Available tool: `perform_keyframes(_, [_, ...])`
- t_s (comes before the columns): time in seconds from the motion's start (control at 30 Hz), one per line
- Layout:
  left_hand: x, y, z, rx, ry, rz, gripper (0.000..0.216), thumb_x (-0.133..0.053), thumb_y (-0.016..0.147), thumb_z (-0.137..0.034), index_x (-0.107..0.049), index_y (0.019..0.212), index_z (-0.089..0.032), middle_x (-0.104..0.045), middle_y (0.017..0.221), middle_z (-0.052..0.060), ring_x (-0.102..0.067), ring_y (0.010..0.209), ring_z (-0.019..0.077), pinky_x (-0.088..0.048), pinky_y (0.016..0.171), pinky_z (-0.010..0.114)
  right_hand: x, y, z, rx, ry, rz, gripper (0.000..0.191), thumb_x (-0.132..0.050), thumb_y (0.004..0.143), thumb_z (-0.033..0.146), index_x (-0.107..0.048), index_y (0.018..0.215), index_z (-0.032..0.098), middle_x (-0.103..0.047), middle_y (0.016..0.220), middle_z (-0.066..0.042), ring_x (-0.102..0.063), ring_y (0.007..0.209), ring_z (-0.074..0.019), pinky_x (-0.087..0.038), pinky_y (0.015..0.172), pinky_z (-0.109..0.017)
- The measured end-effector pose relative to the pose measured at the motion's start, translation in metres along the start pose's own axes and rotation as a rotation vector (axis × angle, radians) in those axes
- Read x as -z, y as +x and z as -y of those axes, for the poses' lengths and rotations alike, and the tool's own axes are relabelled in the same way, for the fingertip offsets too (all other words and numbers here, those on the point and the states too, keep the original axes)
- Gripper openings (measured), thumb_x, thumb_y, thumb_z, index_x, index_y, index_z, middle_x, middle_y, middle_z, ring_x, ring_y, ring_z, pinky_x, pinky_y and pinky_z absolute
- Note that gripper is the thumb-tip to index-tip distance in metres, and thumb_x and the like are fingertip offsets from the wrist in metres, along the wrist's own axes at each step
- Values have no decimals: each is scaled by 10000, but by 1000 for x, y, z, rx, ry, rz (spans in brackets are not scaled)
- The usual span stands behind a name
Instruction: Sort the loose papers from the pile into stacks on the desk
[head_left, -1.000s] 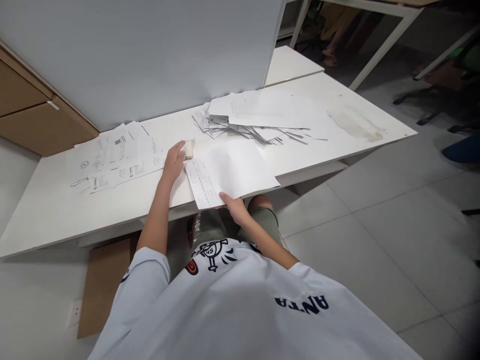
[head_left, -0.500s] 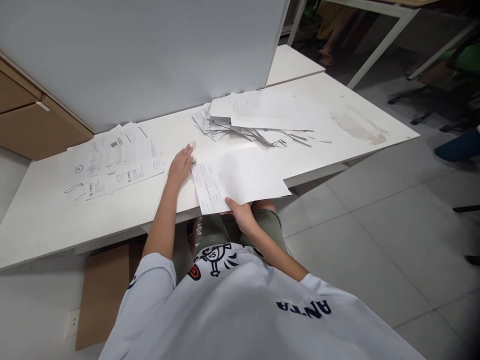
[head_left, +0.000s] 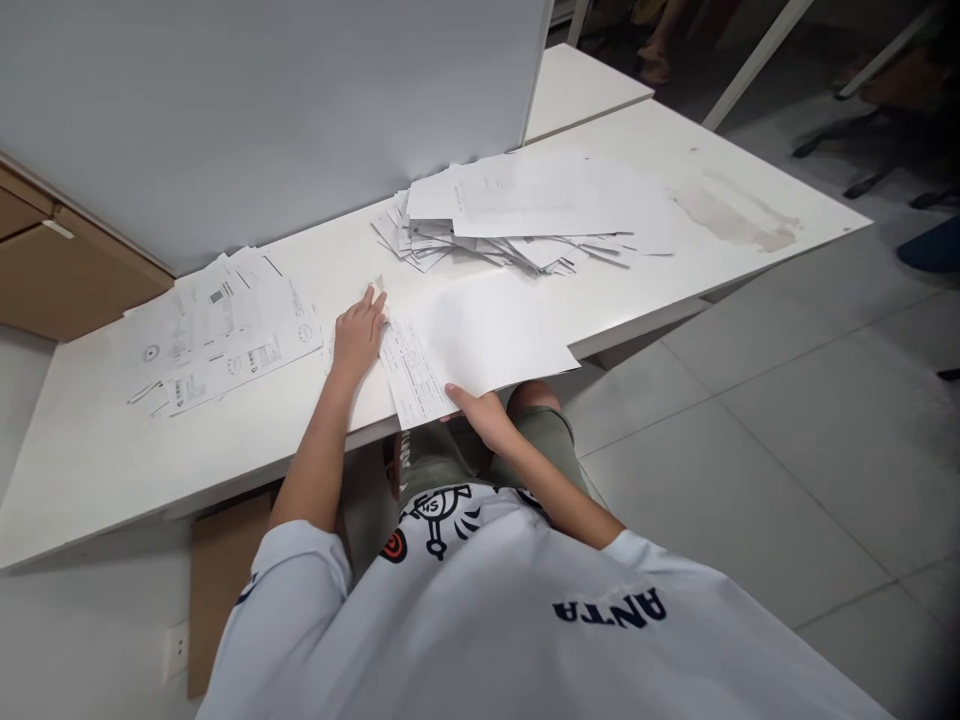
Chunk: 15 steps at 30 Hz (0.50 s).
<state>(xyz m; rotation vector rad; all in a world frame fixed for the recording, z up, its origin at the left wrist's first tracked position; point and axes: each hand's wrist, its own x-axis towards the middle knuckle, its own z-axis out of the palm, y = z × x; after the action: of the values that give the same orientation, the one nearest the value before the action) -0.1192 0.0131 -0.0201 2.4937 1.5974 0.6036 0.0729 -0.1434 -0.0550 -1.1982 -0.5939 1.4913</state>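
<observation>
My right hand [head_left: 480, 410] pinches the near edge of a few white paper sheets [head_left: 480, 340] lying at the front of the white table [head_left: 90, 450]; a printed form shows under the blank top sheet. My left hand [head_left: 358, 335] rests on the table at the sheets' left edge, fingers curved over a small cream object [head_left: 377, 285] that is mostly hidden. Whether the fingers grip it does not show.
A messy pile of papers [head_left: 517, 215] lies further back on the table. A spread of printed forms [head_left: 225, 330] lies to the left. A grey partition [head_left: 262, 110] stands behind the table. Chair legs and another person's feet [head_left: 652, 60] show at the top right.
My left hand slid right over the small cream object, which is now almost covered. The sheets shifted slightly under my right hand. The view moved a little.
</observation>
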Motion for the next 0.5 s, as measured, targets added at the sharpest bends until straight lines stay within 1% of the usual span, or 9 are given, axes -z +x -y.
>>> perform_keyframes(0.07, [0, 0, 0, -8, 50, 41, 514, -235, 1029, -353, -463, 1473, -230, -339, 1609, 91, -480, 1329, 277, -324, 1083, 463, 1, 0, -2, -10, -9, 13, 471, -762, 705, 385, -663, 1103, 154, -716, 1013, -100, -673, 799, -252, -656, 651, -447])
perform_keyframes(0.17, [1, -2, -4, -8, 101, 90, 513, -245, 1025, -324, -452, 1480, -215, -327, 1612, 104, -484, 1326, 292, -319, 1072, 478, 0, 0, -5, -15, -10, 8, 415, -771, 697, 410, -678, 1024, 172, -721, 1006, -95, -680, 834, -258, -661, 674, -445])
perform_keyframes(0.27, [3, -6, -9, 36, 82, 86, 516, -228, 1030, -319, -432, 1494, -226, -316, 1617, 102, -490, 1325, 284, -336, 1061, 480, -2, 1, -3, -14, -25, -4, 405, -771, 689, 423, -674, 1003, 187, -722, 1046, -98, -690, 881, -274, -661, 728, -476])
perform_keyframes(0.33, [4, -8, -9, 60, 53, 65, 507, -238, 1030, -318, -437, 1491, -248, -330, 1611, 97, -495, 1327, 273, -349, 1059, 476, -2, -1, 4, -9, -66, -25, 426, -774, 674, 435, -673, 1001, 181, -727, 1054, -110, -699, 917, -300, -646, 803, -521])
perform_keyframes(0.4, [4, -8, -5, 66, 18, 40, 495, -263, 1028, -322, -452, 1482, -266, -353, 1600, 94, -496, 1335, 264, -359, 1064, 468, 2, -7, 13, 56, -131, -98, 466, -777, 671, 447, -677, 1037, 177, -732, 1086, -115, -686, 1043, -322, -591, 956, -532])
perform_keyframes(0.47, [2, -7, 0, 77, -33, 16, 492, -265, 1029, -336, -456, 1479, -282, -373, 1591, 87, -498, 1341, 252, -369, 1068, 461, 9, -18, 20, 194, -198, -215, 531, -768, 706, 462, -666, 1143, 178, -723, 1158, -111, -623, 1212, -314, -497, 1099, -498])
perform_keyframes(0.5, [1, -7, 2, 81, -64, 9, 493, -257, 1031, -344, -452, 1480, -293, -380, 1589, 76, -499, 1344, 245, -373, 1071, 459, 13, -23, 22, 281, -224, -270, 565, -751, 738, 471, -646, 1211, 181, -710, 1202, -106, -584, 1276, -299, -459, 1140, -480])
